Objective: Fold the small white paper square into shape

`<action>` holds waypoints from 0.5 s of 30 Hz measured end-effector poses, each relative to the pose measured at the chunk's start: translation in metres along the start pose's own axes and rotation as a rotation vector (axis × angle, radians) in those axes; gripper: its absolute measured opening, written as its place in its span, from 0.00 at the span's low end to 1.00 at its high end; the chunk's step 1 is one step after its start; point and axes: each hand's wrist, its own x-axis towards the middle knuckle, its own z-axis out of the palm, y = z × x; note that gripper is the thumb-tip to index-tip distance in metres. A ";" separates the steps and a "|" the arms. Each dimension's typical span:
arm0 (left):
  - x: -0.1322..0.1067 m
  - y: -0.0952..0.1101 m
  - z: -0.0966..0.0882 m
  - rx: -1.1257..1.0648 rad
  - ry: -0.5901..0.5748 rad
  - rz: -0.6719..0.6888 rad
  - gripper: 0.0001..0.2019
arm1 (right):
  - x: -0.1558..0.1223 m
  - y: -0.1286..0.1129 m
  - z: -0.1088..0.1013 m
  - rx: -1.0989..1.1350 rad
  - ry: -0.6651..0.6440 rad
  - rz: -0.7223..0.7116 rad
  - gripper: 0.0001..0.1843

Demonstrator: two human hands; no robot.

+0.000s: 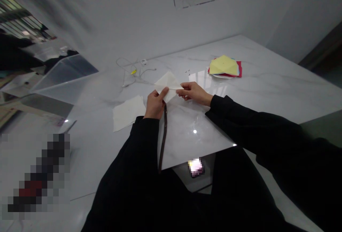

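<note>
A folded sheet of white paper (168, 79) is held up between my two hands, a little above the table. My left hand (155, 104) pinches its lower left part, with the thumb lying on top. At the right corner my right hand (194, 92) grips the paper between thumb and fingers. A crease runs across the sheet between the two grips. Beside my left hand, a small stack of white paper sheets (128, 112) lies flat. A thin dark brown strip (163, 139) runs from below my left hand toward the table's front edge.
Stacked coloured papers, yellow on top (223, 65), lie at the back right of the marble-patterned table (267, 82). Several tiny shiny pieces (188, 71) sit behind my right hand. A white cable (128, 68) with a plug is at the back left. A clear panel (66, 79) stands at left.
</note>
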 end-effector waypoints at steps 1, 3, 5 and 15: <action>0.001 0.000 -0.001 -0.009 0.000 -0.003 0.30 | 0.000 0.001 0.000 0.010 0.015 0.000 0.17; 0.001 -0.001 -0.002 -0.014 0.003 -0.003 0.29 | 0.001 0.002 0.000 0.027 0.041 0.002 0.15; 0.001 -0.001 -0.002 -0.006 0.009 0.001 0.29 | 0.002 0.003 0.000 0.034 0.045 0.008 0.16; 0.002 -0.004 -0.001 0.063 0.076 0.064 0.29 | 0.003 0.003 0.003 0.007 0.069 0.042 0.22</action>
